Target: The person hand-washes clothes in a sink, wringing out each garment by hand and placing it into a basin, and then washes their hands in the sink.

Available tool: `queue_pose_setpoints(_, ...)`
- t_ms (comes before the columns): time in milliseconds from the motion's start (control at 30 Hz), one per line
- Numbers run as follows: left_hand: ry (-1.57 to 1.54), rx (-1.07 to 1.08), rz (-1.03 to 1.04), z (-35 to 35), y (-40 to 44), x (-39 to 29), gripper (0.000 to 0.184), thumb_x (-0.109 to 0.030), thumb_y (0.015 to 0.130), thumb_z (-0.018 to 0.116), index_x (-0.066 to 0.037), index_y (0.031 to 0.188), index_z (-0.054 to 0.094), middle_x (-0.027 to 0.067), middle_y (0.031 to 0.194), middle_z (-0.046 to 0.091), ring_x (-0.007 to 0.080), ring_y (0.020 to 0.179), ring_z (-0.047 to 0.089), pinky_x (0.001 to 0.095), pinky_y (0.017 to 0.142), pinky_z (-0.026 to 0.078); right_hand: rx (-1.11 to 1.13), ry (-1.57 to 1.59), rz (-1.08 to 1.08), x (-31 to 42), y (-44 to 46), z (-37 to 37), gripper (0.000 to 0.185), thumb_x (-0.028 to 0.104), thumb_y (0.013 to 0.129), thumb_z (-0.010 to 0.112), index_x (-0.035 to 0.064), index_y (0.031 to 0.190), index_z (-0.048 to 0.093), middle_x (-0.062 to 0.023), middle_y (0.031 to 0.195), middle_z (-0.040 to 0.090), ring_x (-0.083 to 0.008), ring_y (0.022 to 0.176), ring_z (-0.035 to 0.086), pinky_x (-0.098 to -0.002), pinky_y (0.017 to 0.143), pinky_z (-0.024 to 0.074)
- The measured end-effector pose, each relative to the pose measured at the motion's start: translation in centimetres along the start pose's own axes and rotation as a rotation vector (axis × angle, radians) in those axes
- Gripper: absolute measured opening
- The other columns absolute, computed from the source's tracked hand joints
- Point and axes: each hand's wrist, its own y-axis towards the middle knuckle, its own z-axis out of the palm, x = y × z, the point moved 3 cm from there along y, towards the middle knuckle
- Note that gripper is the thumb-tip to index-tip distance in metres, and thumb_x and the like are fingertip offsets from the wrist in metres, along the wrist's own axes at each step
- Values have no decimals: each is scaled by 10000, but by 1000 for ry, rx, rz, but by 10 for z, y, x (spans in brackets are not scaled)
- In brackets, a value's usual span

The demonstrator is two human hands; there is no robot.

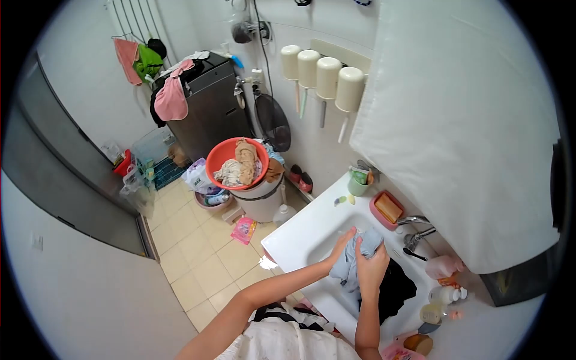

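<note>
Over the white sink (pixel 294 240), my left hand (pixel 342 245) and my right hand (pixel 373 264) are both closed on a light grey-blue cloth (pixel 346 263). The cloth is bunched between them, and its lower end hangs down into the basin. A black cloth (pixel 395 292) lies in the basin beside my right hand, to its right. Behind my hands, a brown soap bar (pixel 389 207) rests in a pink dish (pixel 376 214) on the sink's rim, next to the metal faucet (pixel 415 221).
A red basin (pixel 214 157) of clothes stands on a white bucket (pixel 264 207) at the left. Four cream cups (pixel 327 78) hang on the wall. Bottles (pixel 444 294) line the sink's right edge. A white curtain (pixel 462 132) hangs at the upper right.
</note>
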Motion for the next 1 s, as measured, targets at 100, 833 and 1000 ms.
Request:
queue_pose_setpoints(100, 13, -45, 11, -10, 1, -17, 295, -336, 842, 445, -46, 828, 495, 14, 737, 522, 98, 649, 508, 208, 587, 425, 80, 65, 1, 9, 7, 15, 278, 161, 716, 606, -57, 864, 517, -175, 779, 588, -282, 704, 580, -319, 653, 436)
queue_pose_setpoints(833, 371, -495, 99, -301, -111, -398, 404, -332, 861, 304, -5, 1038, 462, 127, 1019, 551, 179, 868, 551, 263, 752, 440, 417, 841, -4, 242, 188, 420, 304, 232, 745, 609, -26, 893, 545, -42, 835, 556, -113, 756, 507, -243, 685, 403)
queue_pose_setpoints(1000, 176, -510, -31, -337, -145, -382, 282, -225, 839, 357, -37, 1020, 464, 110, 980, 572, 172, 820, 570, 247, 722, 459, 429, 721, 70, 194, 184, 580, 418, 256, 716, 623, -30, 993, 495, -113, 969, 548, -195, 888, 516, -284, 780, 388)
